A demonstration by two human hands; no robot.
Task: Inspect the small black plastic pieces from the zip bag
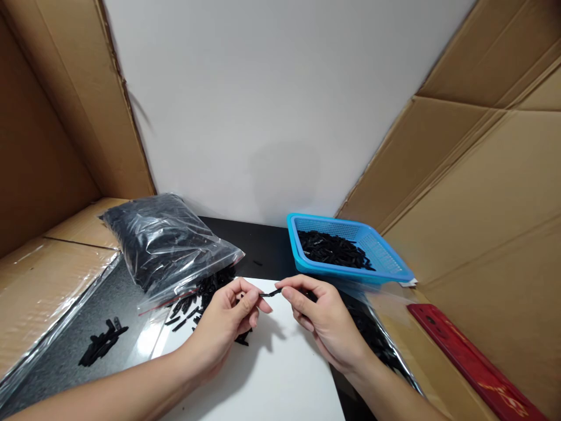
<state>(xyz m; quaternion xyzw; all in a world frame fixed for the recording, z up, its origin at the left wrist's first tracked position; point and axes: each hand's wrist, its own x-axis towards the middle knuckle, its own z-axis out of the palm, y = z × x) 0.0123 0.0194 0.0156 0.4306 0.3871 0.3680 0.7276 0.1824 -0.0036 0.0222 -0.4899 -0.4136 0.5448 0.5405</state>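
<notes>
White board [298, 380] sat under the work, dark-filled clear bag [162, 240] back-left, blue basket [394, 263] of black pieces [333, 248] back-right, left hand [225, 318] and right hand [324, 316] above the board, fingertips of each pinching opposite ends of one thin black strip [270, 293] between them.

Black tabletop [248, 234] is being partly covered by a white sheet [293, 380]. Loose black pieces [213, 287] are being borne on the sheet, far left. Toward the tabletop's right, a blue basket [381, 251] is being carried. At left, a small black heap [103, 344] is being supported by a grey speckled surface [120, 304]; beyond, a clear filled bag [164, 240].
</notes>
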